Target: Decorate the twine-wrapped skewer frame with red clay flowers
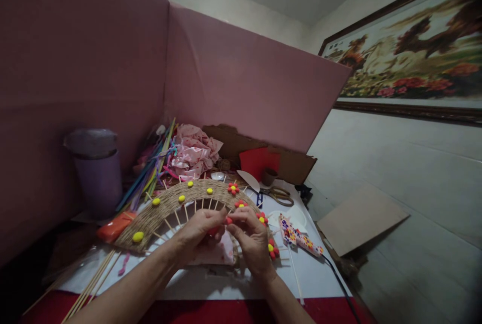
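A fan-shaped piece of woven jute cord [176, 204] on wooden sticks lies on the table, dotted with yellow clay blobs and red clay flowers [233, 188]. My left hand [199, 231] and my right hand [253, 241] meet just in front of it. Both pinch a small red clay piece [228, 220] between their fingertips. More red clay shows under my left fingers.
A lilac lidded bucket [98, 168] stands at the left. Coloured pipe cleaners and sticks [150, 171], pink crumpled cloth [194, 153], scissors [278, 195], a patterned glue gun [299, 237] with a black cord, an orange packet [115, 227] and bamboo skewers [94, 281] lie around. Pink boards wall the back.
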A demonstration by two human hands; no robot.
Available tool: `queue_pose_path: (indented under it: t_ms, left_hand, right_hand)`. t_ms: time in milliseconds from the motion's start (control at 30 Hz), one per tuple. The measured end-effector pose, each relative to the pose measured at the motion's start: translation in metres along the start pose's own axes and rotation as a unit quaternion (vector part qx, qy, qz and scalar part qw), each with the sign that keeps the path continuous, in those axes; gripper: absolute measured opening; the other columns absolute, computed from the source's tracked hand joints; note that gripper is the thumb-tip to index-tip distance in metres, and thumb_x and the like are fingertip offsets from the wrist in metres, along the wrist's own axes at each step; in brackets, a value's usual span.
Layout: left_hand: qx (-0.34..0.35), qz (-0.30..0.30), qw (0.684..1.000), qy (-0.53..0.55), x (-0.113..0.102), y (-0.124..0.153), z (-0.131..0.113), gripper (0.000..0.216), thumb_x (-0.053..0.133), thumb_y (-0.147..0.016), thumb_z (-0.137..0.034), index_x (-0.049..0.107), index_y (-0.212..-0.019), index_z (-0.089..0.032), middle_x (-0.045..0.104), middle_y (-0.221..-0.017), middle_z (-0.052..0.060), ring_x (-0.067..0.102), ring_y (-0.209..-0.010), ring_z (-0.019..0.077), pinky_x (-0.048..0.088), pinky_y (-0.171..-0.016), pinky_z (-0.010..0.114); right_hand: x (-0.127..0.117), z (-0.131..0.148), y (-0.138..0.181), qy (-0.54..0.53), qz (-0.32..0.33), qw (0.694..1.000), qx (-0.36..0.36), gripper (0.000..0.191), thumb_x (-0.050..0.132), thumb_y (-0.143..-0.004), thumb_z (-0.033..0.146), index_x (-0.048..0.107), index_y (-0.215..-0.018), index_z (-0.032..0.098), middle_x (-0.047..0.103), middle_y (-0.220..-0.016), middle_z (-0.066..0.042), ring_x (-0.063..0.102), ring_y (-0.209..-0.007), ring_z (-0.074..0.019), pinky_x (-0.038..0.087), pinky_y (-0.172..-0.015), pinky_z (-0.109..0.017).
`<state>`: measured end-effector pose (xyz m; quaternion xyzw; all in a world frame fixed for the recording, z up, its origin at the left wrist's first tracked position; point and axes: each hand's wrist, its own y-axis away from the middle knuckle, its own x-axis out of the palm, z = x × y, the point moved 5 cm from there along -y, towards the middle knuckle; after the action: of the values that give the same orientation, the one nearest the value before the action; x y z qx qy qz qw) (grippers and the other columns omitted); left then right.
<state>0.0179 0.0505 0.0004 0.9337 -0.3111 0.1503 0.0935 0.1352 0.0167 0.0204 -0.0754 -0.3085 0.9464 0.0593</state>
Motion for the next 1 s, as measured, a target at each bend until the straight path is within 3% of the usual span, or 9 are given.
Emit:
queue_pose_path:
  t_ms: [100, 233, 400, 1000]
  left_hand:
    - [0.009, 0.007, 1.000, 0.004, 0.0012, -0.0001, -0.0009, 0.039, 0.065, -0.070, -0.048, 0.045, -0.058, -0.016, 0.040, -0.044, -0.007, 0.023, -0.035, 0.0025, 0.011, -0.037, 0.020]
    - [0.013, 0.008, 1.000, 0.012, 0.0011, -0.0008, -0.0004, 0.039, 0.061, -0.072, -0.049, 0.047, -0.059, -0.016, 0.038, -0.043, -0.007, 0.024, -0.036, 0.0033, 0.012, -0.037, 0.020]
    - [0.004, 0.015, 1.000, 0.008, 0.0008, -0.0007, 0.0001, 0.032, 0.069, -0.068, -0.040, 0.048, -0.061, -0.017, 0.036, -0.042, -0.008, 0.023, -0.036, 0.0032, 0.011, -0.037, 0.021]
    - [0.007, 0.012, 1.000, 0.000, 0.0000, 0.0002, -0.0020, 0.035, 0.064, -0.071, -0.045, 0.048, -0.059, -0.017, 0.037, -0.042, -0.008, 0.024, -0.035, 0.0037, 0.011, -0.037, 0.021]
  right_hand:
    - [0.0012, 0.0001, -0.0002, 0.005, 0.012, 1.000, 0.000, 0.011, 0.067, -0.075, 0.022, 0.067, -0.086, 0.023, 0.052, -0.085, -0.002, 0.051, -0.077, -0.0149, 0.043, -0.066, -0.026]
    - [0.0009, 0.0011, 0.0003, 0.017, 0.006, 1.000, -0.011, 0.003, 0.065, -0.077, 0.022, 0.066, -0.079, 0.022, 0.053, -0.083, -0.002, 0.051, -0.079, -0.0154, 0.042, -0.067, -0.026]
    - [0.0003, 0.0021, 0.0005, 0.022, 0.003, 1.000, -0.011, 0.009, 0.066, -0.076, 0.020, 0.066, -0.084, 0.022, 0.053, -0.082, -0.001, 0.050, -0.072, -0.0136, 0.041, -0.060, -0.024]
    - [0.0005, 0.0027, 0.0011, 0.040, 0.005, 0.999, -0.019, 0.006, 0.065, -0.077, 0.019, 0.065, -0.082, 0.022, 0.053, -0.083, -0.001, 0.051, -0.075, -0.0137, 0.041, -0.062, -0.024]
